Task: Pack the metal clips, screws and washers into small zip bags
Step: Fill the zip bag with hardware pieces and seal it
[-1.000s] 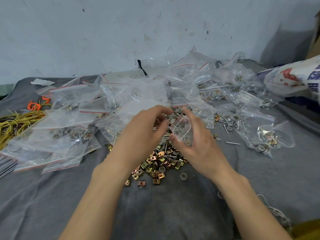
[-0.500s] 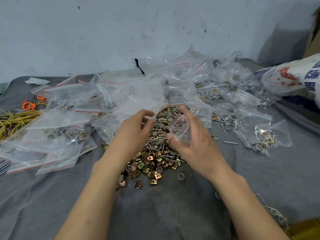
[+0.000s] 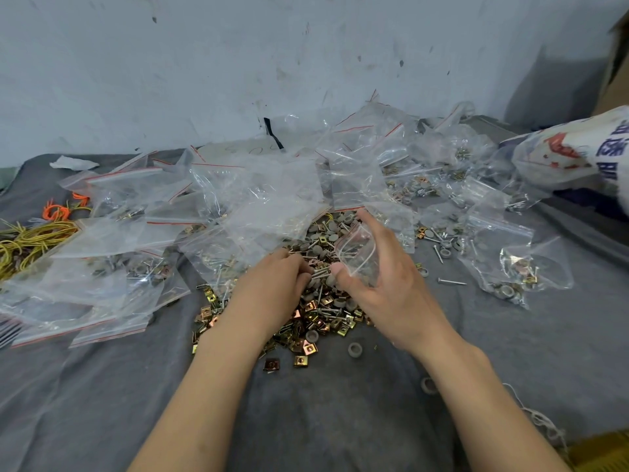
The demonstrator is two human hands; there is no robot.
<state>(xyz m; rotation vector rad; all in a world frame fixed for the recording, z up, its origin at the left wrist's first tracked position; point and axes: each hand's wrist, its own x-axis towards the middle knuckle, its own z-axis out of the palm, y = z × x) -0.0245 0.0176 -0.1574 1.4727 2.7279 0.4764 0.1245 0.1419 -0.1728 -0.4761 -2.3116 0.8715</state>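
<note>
The small zip bag stands roughly upright over the screws, open mouth tipped toward the left hand, whose curled grip digs among them, hold unclear; the right hand pinches the bag; filled bags crowd both sides, bare grey counter lies nearer the person.

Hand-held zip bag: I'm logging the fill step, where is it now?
Head view, right of centre: the zip bag is gripped by the right hand, above the hardware pile.
</note>
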